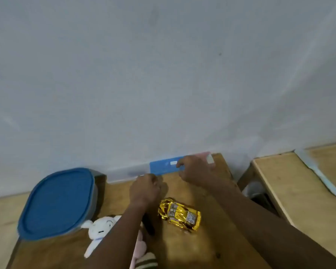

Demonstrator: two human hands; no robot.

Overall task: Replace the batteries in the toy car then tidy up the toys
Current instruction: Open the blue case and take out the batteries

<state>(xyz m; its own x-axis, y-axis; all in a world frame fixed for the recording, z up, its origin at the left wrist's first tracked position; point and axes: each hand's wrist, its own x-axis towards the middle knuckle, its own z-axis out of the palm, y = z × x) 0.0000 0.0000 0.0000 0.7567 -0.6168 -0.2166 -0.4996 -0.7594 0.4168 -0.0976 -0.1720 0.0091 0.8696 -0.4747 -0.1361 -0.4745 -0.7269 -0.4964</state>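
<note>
A shiny gold toy car (179, 214) stands on the wooden table (213, 239) between my forearms. At the table's far edge by the wall lies a blue and pink battery pack (163, 166). My right hand (197, 172) grips the pack's right part with curled fingers. My left hand (145, 189) is curled just left of it, and a small metallic tip shows at its knuckles; what it holds is hidden. A dark object (148, 225) lies under my left forearm, mostly covered.
A grey tub with a blue lid (57, 203) stands at the table's left. A white plush toy (99, 232) and a pink plush (141, 249) lie at the near left. A second wooden surface (299, 191) with a pale blue tool (318, 171) is to the right.
</note>
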